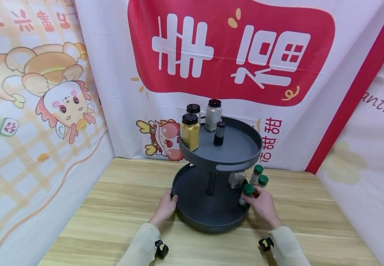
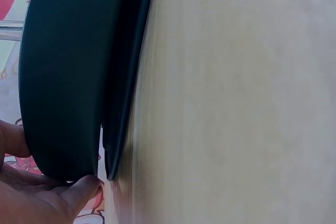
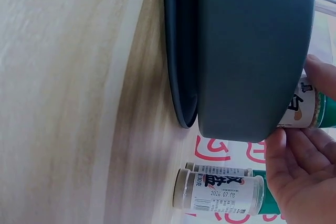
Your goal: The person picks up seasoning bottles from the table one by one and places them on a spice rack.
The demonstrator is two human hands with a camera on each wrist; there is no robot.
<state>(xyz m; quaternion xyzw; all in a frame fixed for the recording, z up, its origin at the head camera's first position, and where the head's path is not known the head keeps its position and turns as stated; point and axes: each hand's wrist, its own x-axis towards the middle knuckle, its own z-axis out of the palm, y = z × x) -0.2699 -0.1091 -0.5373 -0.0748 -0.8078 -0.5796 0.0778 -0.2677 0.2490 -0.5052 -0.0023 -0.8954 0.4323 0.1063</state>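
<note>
A dark grey two-tier rotating spice rack (image 1: pixel 195 199) stands on the table. My left hand (image 1: pixel 166 207) grips the left rim of its lower tier, fingers outside and below the wall in the left wrist view. At the right side of that tier, my right hand (image 1: pixel 263 205) pinches a green-capped spice jar (image 1: pixel 244 201), which sits just inside the rim; its label (image 3: pixel 296 103) partly shows in the right wrist view. Farther back on the lower tier lies or stands a clear jar (image 1: pixel 236 180) of pale contents, its top hidden under the upper tier.
Two more green-capped jars (image 1: pixel 258 170) stand on the table (image 1: pixel 298 214) right of the rack. The upper tier (image 1: pixel 241 144) holds a yellow-filled jar (image 1: pixel 190 136), other black-capped jars (image 1: pixel 213 116) and a small dark bottle (image 1: pixel 219 135). Printed cloths (image 1: pixel 118 111) hang behind and at both sides.
</note>
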